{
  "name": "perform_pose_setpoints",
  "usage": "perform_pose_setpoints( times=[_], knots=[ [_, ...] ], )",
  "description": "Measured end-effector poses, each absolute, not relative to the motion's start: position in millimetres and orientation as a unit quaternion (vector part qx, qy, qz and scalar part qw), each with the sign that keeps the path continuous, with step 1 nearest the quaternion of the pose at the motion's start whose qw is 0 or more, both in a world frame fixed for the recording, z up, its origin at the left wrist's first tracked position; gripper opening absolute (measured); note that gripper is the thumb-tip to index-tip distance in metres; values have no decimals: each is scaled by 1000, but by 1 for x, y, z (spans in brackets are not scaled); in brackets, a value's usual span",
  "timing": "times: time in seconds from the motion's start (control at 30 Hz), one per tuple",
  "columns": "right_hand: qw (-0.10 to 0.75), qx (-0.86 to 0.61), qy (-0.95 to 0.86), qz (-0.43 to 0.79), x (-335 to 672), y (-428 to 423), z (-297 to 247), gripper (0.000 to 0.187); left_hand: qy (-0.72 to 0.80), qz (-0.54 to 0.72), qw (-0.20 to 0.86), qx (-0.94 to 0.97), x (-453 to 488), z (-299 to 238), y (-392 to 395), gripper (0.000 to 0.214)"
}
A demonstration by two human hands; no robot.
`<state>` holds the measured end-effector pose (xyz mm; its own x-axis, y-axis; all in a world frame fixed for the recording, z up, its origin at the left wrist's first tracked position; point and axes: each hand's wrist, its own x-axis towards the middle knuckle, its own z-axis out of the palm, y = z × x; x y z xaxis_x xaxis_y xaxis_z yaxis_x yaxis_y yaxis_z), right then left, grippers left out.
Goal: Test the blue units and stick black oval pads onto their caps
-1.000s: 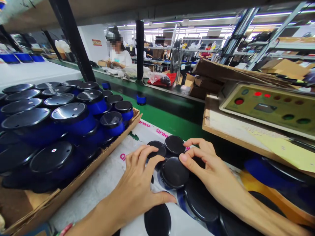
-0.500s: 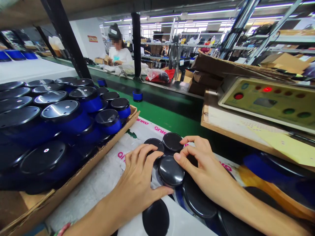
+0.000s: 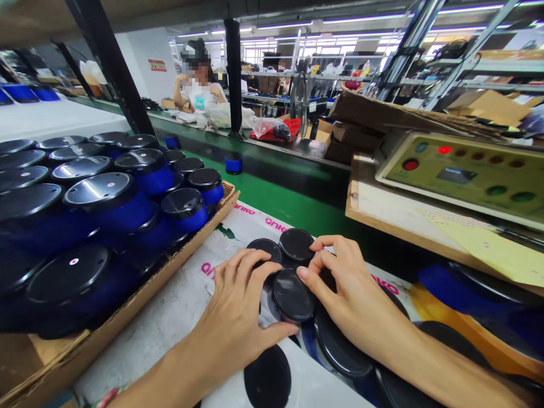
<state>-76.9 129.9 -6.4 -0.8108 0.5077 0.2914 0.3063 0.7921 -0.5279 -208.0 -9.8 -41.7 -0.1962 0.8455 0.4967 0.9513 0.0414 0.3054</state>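
Note:
Between my hands sits a round container with a smooth black top (image 3: 294, 294), in a cluster of similar pieces on white plastic sheeting with pink lettering. My left hand (image 3: 240, 300) curls around its left side, thumb at the near edge and index finger at the far edge. On the other side, my right hand (image 3: 342, 277) rests its thumb on the rim, with the fingers bent. Its fingertips reach the edge of a black-topped piece behind (image 3: 296, 244). Another black top (image 3: 264, 249) lies partly under my left fingers. Nearer me is a flat black disc (image 3: 267, 377) on a white surface.
A cardboard tray (image 3: 170, 266) at left holds stacked blue containers with black ends (image 3: 104, 198). Beyond runs a green conveyor belt (image 3: 280, 195) carrying a small blue piece (image 3: 233, 164). A control box (image 3: 463, 175) stands on a wooden shelf at right. A co-worker (image 3: 199, 90) sits across the belt.
My hands stay in nearly the same place around the container. The bright reflection on its black top has faded. The view has shifted slightly, and the co-worker has raised a hand.

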Motion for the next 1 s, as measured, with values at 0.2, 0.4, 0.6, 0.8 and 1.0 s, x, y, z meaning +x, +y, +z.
perform_pose_setpoints(
  times=[0.2, 0.4, 0.6, 0.8, 1.0],
  knots=[
    [208, -221, -924, 234, -79, 130, -7, 20, -716, -295, 93, -626, -208, -44, -9, 66],
    [205, -222, -924, 234, -79, 132, -5, 21, -715, -303, 93, -623, -208, -44, -8, 67],
    [186, -226, -930, 224, -80, 136, -8, 27, -720, -301, 79, -620, -208, -41, -6, 71],
    [261, -128, -944, 156, -69, 121, 19, 22, -734, -315, 1, -602, -217, -27, -27, 47],
    [-52, 161, -969, 179, -72, 82, 46, 24, -763, -305, -159, -548, -221, -31, -70, 15]
  ],
)
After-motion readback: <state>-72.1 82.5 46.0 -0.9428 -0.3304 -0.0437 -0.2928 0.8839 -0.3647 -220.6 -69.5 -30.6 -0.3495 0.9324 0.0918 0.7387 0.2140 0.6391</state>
